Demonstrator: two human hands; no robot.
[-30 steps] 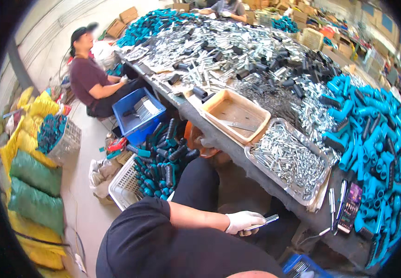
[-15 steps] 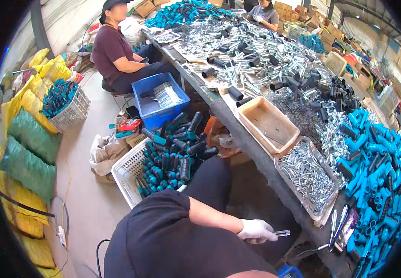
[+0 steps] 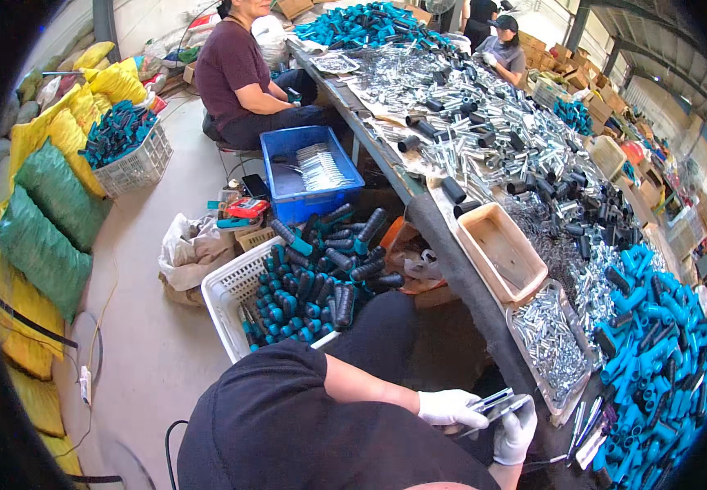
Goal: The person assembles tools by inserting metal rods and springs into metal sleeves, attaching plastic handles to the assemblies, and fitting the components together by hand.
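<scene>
My left hand [image 3: 451, 408], in a white glove, is closed on a slim silver metal piece [image 3: 492, 399] that looks like a channel. My right hand [image 3: 517, 433], gloved in white too, has come close beside it, fingers bent around a grey metal piece [image 3: 510, 407]. The two pieces meet or overlap between the hands; whether they are joined I cannot tell. Right of my hands, at the table edge, lie several pen-like tools [image 3: 586, 426]. Above them a shallow tray [image 3: 560, 392] holds small shiny metal parts.
Blue plastic handles [image 3: 655, 359] are heaped on the table's right side, loose metal parts [image 3: 451, 90] farther back. A tan bin [image 3: 498, 282] stands by the edge. To my left are a white crate [image 3: 221, 314] of black-and-blue grips and a blue tub [image 3: 292, 196]. A seated person [image 3: 243, 82] is beyond.
My right hand has come into view and met the left at the metal pieces. The view has shifted, so the table and crates appear slightly displaced.
</scene>
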